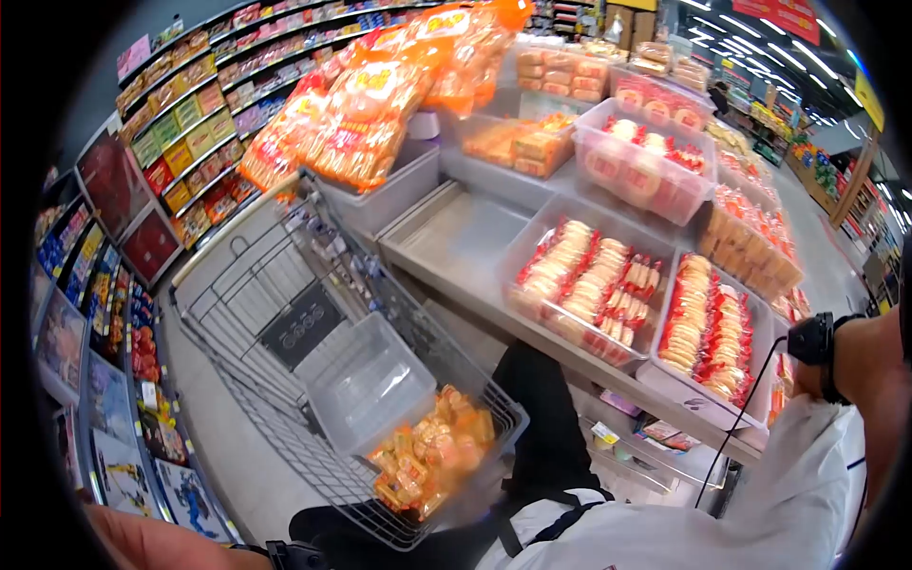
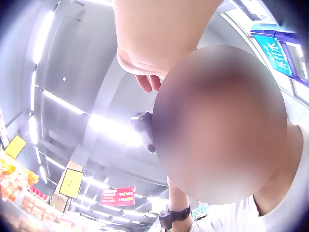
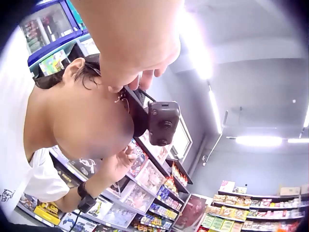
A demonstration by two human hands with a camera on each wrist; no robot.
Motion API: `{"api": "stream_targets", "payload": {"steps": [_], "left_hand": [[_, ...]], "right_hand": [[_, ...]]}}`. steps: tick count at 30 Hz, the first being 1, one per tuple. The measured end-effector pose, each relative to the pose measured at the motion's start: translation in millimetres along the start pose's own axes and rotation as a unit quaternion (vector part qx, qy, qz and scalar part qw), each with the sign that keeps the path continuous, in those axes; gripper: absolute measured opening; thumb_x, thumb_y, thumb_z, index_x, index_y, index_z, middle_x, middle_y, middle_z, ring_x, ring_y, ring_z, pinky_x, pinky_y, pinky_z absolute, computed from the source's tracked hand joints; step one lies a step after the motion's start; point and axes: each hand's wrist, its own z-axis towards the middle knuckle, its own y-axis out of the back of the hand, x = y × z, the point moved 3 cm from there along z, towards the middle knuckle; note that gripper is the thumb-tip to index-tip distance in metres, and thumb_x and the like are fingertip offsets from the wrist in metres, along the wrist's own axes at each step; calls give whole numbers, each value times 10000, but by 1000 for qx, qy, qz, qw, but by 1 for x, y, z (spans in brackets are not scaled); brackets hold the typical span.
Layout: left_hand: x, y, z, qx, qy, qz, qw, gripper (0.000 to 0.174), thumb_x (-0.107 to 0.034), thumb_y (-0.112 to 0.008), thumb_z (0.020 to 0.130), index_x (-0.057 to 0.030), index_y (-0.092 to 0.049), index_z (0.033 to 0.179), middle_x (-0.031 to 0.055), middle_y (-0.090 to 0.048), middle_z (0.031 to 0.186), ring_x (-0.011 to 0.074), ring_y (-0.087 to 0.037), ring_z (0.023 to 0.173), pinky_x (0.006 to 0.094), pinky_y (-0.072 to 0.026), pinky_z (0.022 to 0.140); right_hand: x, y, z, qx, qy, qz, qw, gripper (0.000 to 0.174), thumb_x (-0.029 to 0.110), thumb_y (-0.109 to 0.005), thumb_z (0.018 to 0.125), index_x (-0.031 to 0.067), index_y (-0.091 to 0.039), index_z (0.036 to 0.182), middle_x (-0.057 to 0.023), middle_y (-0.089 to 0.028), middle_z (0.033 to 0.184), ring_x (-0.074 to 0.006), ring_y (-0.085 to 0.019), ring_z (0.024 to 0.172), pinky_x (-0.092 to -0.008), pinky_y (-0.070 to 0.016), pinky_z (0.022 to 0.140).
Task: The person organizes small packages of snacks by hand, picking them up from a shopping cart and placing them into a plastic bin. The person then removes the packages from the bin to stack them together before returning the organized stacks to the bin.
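Observation:
Both hands are raised beside the person's head. In the right wrist view, the right hand (image 3: 140,58) has its fingers curled at the dark mount of the head camera (image 3: 164,123). Lower in that view, the left hand (image 3: 118,164) is close to the face with bent fingers; whether it holds anything cannot be made out. The left wrist view has the left hand (image 2: 149,63) at the top, fingertips partly hidden, near the head camera (image 2: 143,130). Only forearms and wristbands show in the head view, at the bottom left and right edge.
A shopping cart (image 1: 237,313) holds an empty clear bin (image 1: 366,380) and orange-wrapped snacks (image 1: 432,451). Beside it, a display has bins of round crackers (image 1: 579,285), an empty compartment (image 1: 465,228) and large orange bags (image 1: 370,114). Stocked shelves (image 1: 180,142) line the left.

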Motion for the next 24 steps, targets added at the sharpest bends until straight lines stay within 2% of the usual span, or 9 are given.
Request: {"api": "stream_targets", "payload": {"steps": [3,4,7,9,12,14,18,22,24], "left_hand": [[-2,-8,-27,-74,31,13,997,405,-210,-677,943,-214,-556,1330,-72,-571,1238,250,-528,1071,439,-525,688],[12,-27,-52,-268,-33,-54,961,395,-230,-646,964,-210,-540,1344,-69,-570,1235,257,-520,1089,490,-523,714],[10,-31,-131,-308,201,90,926,358,-264,-578,944,72,-539,1062,209,-631,1006,318,-638,913,432,-513,930],[41,-57,-187,-227,363,236,872,203,-160,-561,954,41,-581,971,165,-645,904,253,-649,823,369,-541,793],[56,-94,-287,-185,647,136,727,128,84,-565,894,48,-636,995,94,-679,926,147,-663,868,264,-517,804],[54,-116,-332,-117,706,97,692,116,48,-597,915,20,-640,1019,57,-687,987,116,-655,880,245,-512,800],[66,-144,-351,33,739,72,669,246,1,-631,855,30,-630,1099,157,-675,1056,221,-666,928,312,-537,822],[108,-152,-350,134,690,77,708,438,-125,-690,831,16,-571,1228,208,-656,1142,358,-626,1100,407,-496,951],[146,-170,-374,199,746,52,633,555,-204,-741,803,65,-535,1241,282,-621,1195,397,-604,1151,433,-496,957]], "right_hand": [[-4,-16,-26,-18,-7,41,999,579,664,-393,973,183,-577,1238,-42,-649,1121,-256,-651,1006,-579,-405,998],[-8,-27,-41,-23,-20,65,997,583,666,-395,971,184,-576,1245,-43,-650,1133,-256,-651,1013,-583,-404,1001],[-28,-108,-100,-186,-183,89,961,487,540,-454,962,141,-590,1206,-45,-648,1120,-220,-635,1004,-510,-426,951],[-55,-253,-123,-410,-548,106,722,281,278,-562,949,50,-626,1101,-44,-641,1046,-144,-606,962,-347,-476,842],[-78,-416,-133,-112,-673,379,625,391,308,-721,901,-8,-644,1120,-176,-673,1092,-234,-672,976,-359,-538,854],[-72,-486,-141,80,-599,297,739,567,348,-773,835,-27,-588,1218,-206,-655,1148,-294,-633,1103,-388,-500,914],[-94,-582,-155,215,-634,322,669,838,456,-838,734,-15,-511,1345,-286,-615,1204,-370,-597,1157,-427,-453,1007],[-107,-589,-142,377,-634,430,522,1188,427,-913,634,19,-231,1518,-315,-548,1299,-361,-658,1082,-417,-614,644],[-109,-595,-141,386,-639,465,475,1254,341,-949,596,33,-166,1526,-301,-498,1358,-374,-681,1010,-403,-614,495]]}}
